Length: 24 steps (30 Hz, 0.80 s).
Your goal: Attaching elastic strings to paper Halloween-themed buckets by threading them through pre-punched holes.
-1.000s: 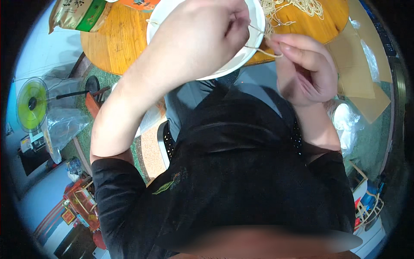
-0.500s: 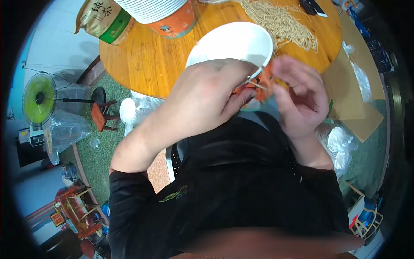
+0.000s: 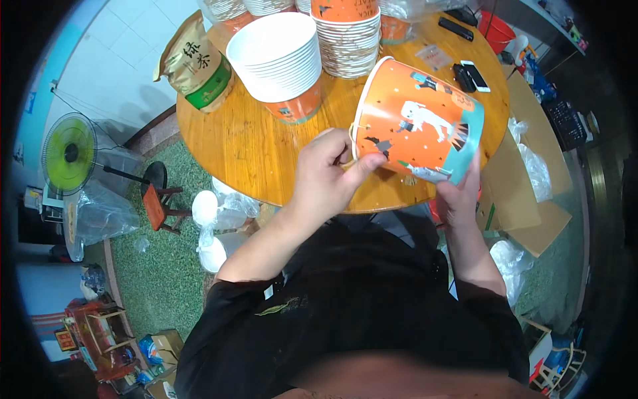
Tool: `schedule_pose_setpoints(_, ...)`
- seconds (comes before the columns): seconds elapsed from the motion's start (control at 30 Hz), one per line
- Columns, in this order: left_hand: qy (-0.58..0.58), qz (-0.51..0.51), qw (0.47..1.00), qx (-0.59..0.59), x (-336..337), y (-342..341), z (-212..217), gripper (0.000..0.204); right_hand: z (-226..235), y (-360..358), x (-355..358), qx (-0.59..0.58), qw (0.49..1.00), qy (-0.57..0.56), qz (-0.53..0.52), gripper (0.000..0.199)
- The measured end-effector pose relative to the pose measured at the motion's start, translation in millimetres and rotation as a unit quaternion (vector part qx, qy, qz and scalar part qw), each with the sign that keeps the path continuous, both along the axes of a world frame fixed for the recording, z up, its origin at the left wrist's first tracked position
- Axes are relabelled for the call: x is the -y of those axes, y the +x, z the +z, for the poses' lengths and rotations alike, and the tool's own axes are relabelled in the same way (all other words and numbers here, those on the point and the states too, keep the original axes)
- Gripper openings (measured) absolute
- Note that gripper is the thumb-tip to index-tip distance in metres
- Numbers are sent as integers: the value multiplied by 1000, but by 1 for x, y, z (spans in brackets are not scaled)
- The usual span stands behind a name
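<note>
An orange paper bucket [image 3: 419, 123] with a white rim, printed figures and a teal base lies tilted on its side in the air over the near table edge. My left hand [image 3: 325, 166] grips it at the rim, thumb on the outer wall and fingers toward the mouth. With my right hand [image 3: 460, 199] I hold its base from below, thumb and fingers closed round it. A thin tan cord [image 3: 359, 126] shows at the rim above my left fingers. The inside of the bucket faces away, and the pile of cord is not visible.
On the round wooden table [image 3: 232, 166] stand a stack of white-rimmed buckets [image 3: 279, 66], another stack [image 3: 345, 43], a gold and green pouch [image 3: 199, 66] and a white phone [image 3: 476, 76]. A green fan [image 3: 70, 153] and small stool [image 3: 156, 206] stand left; flattened cardboard [image 3: 518, 199] lies right.
The bucket has turned onto its side, its printed wall now facing me, and risen farther over the table. My right hand has gone from the rim to the base. The view has shifted.
</note>
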<state>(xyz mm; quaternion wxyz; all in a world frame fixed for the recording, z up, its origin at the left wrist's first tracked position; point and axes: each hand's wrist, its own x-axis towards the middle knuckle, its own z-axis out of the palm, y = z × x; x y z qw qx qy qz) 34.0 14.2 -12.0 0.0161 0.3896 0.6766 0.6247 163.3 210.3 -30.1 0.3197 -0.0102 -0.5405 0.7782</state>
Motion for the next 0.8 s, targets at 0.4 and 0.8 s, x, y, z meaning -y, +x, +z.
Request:
schedule_pose_setpoints(0.4,131,-3,988,80,7,-91,36,47,176,-143,-53,-90,773,527,-343,71)
schedule_pose_setpoints(0.8,-260,203,852,-407,19,-152,63,23,237,-322,-107,127,743,633,-174,66)
